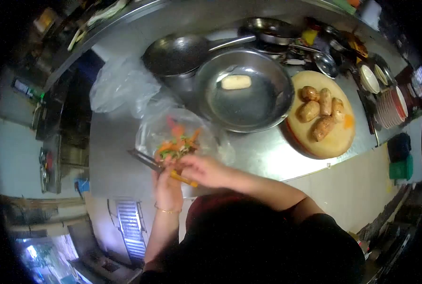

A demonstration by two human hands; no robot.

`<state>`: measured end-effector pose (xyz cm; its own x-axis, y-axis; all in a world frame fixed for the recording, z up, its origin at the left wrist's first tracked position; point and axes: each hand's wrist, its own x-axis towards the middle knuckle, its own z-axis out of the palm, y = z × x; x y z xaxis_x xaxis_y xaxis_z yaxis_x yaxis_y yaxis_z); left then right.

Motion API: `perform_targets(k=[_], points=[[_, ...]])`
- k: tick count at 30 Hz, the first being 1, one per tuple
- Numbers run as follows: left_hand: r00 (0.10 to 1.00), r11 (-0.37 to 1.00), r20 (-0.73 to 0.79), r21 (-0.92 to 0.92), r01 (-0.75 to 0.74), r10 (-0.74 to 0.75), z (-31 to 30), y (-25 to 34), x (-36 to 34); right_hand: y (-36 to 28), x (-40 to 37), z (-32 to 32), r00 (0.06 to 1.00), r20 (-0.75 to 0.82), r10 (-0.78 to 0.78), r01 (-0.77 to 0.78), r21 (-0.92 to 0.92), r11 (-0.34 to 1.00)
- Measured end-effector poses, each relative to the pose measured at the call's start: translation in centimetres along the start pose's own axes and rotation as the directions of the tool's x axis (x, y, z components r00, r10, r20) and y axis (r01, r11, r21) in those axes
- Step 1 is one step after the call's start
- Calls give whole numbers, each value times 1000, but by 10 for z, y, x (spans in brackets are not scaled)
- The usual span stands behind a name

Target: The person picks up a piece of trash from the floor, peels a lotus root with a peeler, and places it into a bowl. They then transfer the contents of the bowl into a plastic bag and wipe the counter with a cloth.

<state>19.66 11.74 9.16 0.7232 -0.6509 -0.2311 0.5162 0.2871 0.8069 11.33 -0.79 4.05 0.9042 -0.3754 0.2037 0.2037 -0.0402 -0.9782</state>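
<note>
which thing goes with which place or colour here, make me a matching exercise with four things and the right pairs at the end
Column one
1. pale peeled-looking piece
2. brown lumpy pieces
3. small scraps
4. bracelet

Column two
A. at the wrist of the left hand
B. orange and green
C. inside the metal bowl
D. on the round board

Right pairs: 1-C, 2-D, 3-B, 4-A

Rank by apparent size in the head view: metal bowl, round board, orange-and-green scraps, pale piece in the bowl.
Largest to smallest:
1. Metal bowl
2. Round board
3. Orange-and-green scraps
4. Pale piece
</note>
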Motion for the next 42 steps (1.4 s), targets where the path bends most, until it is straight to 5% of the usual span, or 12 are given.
perform_targets(k=[3,9,11,13,14,16,20,22,28,31,36,42], points=[[960,969,279,231,-86,18,40,-9,-5,-18,-20,-21,998,64,-27,54,-475,878],[846,835,471,548,-57,-252,123,-57,-15,-7,-102,-133,920,-393,-2,-94,-225,970],[746,796,548,604,-42,-377,145,-83,-2,-13,-154,-184,758,-636,-147,-178,-418,891],[590,757,627,652,-41,-509,180,-110,2,-33,-215,-228,612,-776,153,-355,-96,930],[566,739,646,667,-93,-512,193,-130,5,-40,-245,-243,490,-867,91,-442,-157,883],[504,664,732,659,-354,-458,240,-159,16,-55,-301,-270,383,-889,250,-336,118,934],[645,510,721,666,-544,-252,305,-259,74,-84,-366,-289,110,-954,280,-316,233,920],[647,125,746,665,-736,-159,339,-280,88,-84,-378,-292,75,-949,307,-263,278,924],[738,-198,607,717,-668,-295,380,-308,89,-79,-367,-301,140,-947,291,-205,260,944],[734,-141,548,755,-640,-401,389,-290,81,-71,-352,-308,234,-933,274,-200,229,953],[675,726,683,611,-316,-280,336,-232,65,-60,-329,-323,428,-862,273,-272,165,948],[933,869,355,477,-130,-55,217,-132,58,-66,-263,-320,651,-640,408,-256,321,912]])
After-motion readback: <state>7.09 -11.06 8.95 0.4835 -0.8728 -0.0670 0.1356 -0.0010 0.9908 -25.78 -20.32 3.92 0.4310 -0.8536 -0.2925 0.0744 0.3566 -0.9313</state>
